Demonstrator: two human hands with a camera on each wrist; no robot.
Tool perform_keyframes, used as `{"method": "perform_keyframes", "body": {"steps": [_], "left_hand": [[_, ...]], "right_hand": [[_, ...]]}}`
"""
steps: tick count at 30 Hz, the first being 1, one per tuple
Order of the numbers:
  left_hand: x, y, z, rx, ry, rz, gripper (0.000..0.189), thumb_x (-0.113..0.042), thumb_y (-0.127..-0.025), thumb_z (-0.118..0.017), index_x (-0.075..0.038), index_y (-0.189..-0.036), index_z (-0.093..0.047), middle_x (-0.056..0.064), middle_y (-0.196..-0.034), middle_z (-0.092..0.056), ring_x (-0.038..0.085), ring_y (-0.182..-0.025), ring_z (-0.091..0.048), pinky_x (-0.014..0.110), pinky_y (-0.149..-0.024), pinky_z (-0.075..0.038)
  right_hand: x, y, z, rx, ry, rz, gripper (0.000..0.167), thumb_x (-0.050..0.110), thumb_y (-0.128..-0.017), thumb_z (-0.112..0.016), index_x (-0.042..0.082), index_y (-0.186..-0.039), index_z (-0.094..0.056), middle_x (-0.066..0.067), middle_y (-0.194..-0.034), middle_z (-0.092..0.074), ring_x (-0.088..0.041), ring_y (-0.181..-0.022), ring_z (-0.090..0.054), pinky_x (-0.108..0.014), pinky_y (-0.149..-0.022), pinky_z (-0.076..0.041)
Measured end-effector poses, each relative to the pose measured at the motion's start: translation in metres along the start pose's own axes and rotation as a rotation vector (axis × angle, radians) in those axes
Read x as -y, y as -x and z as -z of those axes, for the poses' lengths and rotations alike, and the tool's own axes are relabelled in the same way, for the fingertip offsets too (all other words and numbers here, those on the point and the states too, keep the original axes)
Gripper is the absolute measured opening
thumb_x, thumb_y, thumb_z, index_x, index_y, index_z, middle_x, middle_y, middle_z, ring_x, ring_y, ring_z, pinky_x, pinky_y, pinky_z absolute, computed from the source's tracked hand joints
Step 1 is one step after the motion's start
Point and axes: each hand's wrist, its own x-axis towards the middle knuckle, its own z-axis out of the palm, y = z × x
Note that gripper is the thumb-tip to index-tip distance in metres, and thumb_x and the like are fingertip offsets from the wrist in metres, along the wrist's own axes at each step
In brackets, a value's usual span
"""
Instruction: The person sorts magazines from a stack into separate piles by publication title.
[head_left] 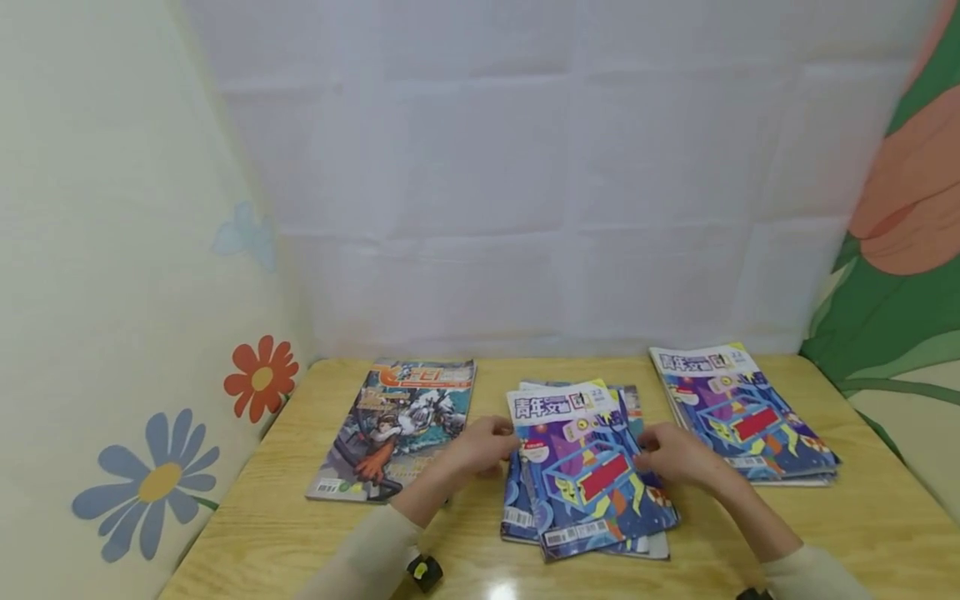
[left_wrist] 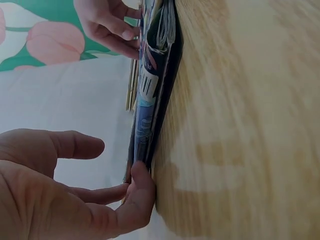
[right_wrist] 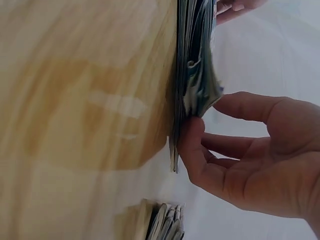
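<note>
A pile of several magazines lies slightly fanned on the table, topped by a purple-and-blue magazine (head_left: 592, 483) with a white title band. Along the pile's left edge, my left hand (head_left: 486, 446) touches the spines with its fingertips. In the left wrist view the left thumb stands apart from the magazine spines (left_wrist: 145, 112). At the opposite side, my right hand (head_left: 675, 452) pinches the pile's edge. The right wrist view has the right thumb on the upper pages (right_wrist: 202, 92) and a finger below them, with that edge bent up. How many magazines it holds cannot be told.
A comic-style magazine (head_left: 408, 429) with an orange title lies to the left. Another stack of purple magazines (head_left: 742, 417) lies to the right. The wooden table (head_left: 247, 542) meets a white cloth backdrop (head_left: 480, 208), with flower-painted panels at both sides.
</note>
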Motion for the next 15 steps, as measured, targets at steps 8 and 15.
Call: {"method": "perform_keyframes", "body": {"steps": [8,15], "left_hand": [[0.002,-0.001,-0.003,-0.013,0.109,-0.102,0.055,-0.006,-0.092,-0.065,0.004,-0.142,-0.046,0.017,-0.108,-0.065,0.025,-0.086,-0.065,0.038,-0.069,-0.055],[-0.001,0.003,-0.014,0.102,0.308,-0.067,0.083,0.004,-0.087,-0.068,-0.007,-0.155,-0.022,0.022,-0.108,-0.061,0.031,-0.082,-0.069,0.046,-0.069,-0.061]], "right_hand": [[-0.002,-0.001,-0.002,0.036,-0.146,-0.072,0.049,0.009,-0.094,-0.069,-0.015,-0.134,-0.054,-0.011,-0.094,-0.059,-0.022,-0.077,-0.058,-0.034,-0.064,-0.054],[-0.005,-0.001,-0.001,0.015,-0.252,-0.067,0.047,0.008,-0.094,-0.068,-0.015,-0.133,-0.054,-0.011,-0.095,-0.062,-0.022,-0.074,-0.059,-0.035,-0.064,-0.053]]}}
